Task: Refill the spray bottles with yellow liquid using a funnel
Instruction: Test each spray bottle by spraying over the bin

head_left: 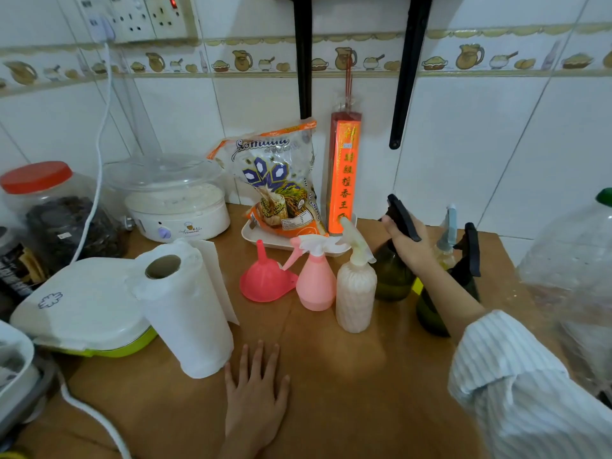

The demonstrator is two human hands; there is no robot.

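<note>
The right hand (405,241) grips the black trigger head of a dark green spray bottle (392,273) standing toward the back right of the wooden tabletop (331,376), while the left hand (255,389) lies flat on the tabletop, fingers spread and holding nothing. Left of that bottle stand a white spray bottle (355,286) and a pink spray bottle (314,279), with the pink funnel (265,279) lying mouth-down just beside the pink one. Another dark spray bottle (463,260) stands behind the right forearm, and a paper towel roll (185,309) stands upright near the left hand.

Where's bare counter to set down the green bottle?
Free: the wooden counter in front of the white bottle, between the left hand and the right sleeve. Crowded: the row from pink funnel to dark green bottle, gripped by the right hand.
</note>
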